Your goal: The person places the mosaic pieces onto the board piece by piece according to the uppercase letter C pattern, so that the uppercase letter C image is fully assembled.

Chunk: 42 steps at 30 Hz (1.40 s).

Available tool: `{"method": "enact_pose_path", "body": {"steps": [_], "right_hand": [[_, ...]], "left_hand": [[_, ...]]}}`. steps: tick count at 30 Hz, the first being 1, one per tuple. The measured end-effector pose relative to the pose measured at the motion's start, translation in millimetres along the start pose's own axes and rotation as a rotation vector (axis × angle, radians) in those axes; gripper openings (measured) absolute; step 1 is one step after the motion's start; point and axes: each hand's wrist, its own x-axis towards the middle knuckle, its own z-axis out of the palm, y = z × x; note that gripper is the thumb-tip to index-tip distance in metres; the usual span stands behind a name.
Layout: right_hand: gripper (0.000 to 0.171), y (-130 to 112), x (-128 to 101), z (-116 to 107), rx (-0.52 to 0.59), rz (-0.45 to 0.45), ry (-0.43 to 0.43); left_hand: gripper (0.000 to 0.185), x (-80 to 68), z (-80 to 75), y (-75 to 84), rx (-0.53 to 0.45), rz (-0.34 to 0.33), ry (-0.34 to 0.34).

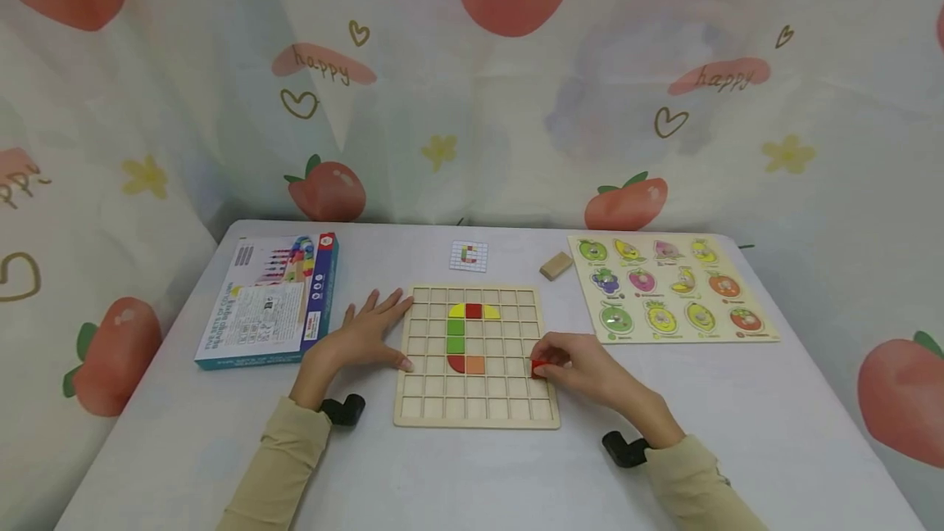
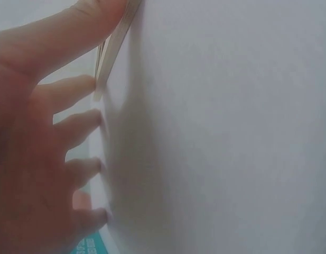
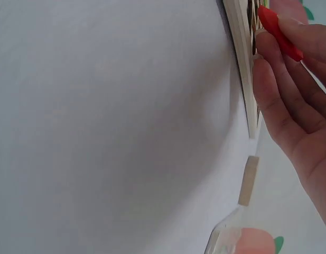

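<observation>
A wooden grid board (image 1: 435,410) lies on the table between the hands. In its squares sit yellow, red, green and orange tiles, with two green tiles (image 1: 456,336) down the left of the pattern and an orange tile (image 1: 475,365) at its lower end. My left hand (image 1: 363,334) has its fingers spread, thumb and index finger touching the board's left edge. Over the board's right edge, my right hand (image 1: 583,363) pinches a small red tile (image 3: 279,33) between thumb and fingers.
A small pattern card (image 1: 469,256) lies behind the board, with a wooden block (image 1: 556,265) to its right. The fruit puzzle board (image 1: 682,333) occupies the back right. On the left is a boxed toy set (image 1: 273,301). A fruit-print curtain (image 1: 472,121) hangs behind the table.
</observation>
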Motion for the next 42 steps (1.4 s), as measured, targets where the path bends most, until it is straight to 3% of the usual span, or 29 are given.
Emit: {"method": "enact_pose_path", "body": {"steps": [21, 37, 42], "right_hand": [[0.007, -23.3, 34.5, 25.2, 0.037, -0.017, -0.041], [0.010, -26.1, 38.9, 33.2, -0.027, 0.023, -0.049], [0.019, -25.9, 38.7, 30.5, -0.026, 0.027, -0.084]], "left_hand": [[0.109, 1.5, -2.9, 2.6, 0.009, -0.002, -0.019], [0.109, 1.7, -1.8, 2.1, 0.015, -0.013, -0.022], [0.109, 1.8, -2.3, 2.2, 0.005, -0.009, -0.021]]}}
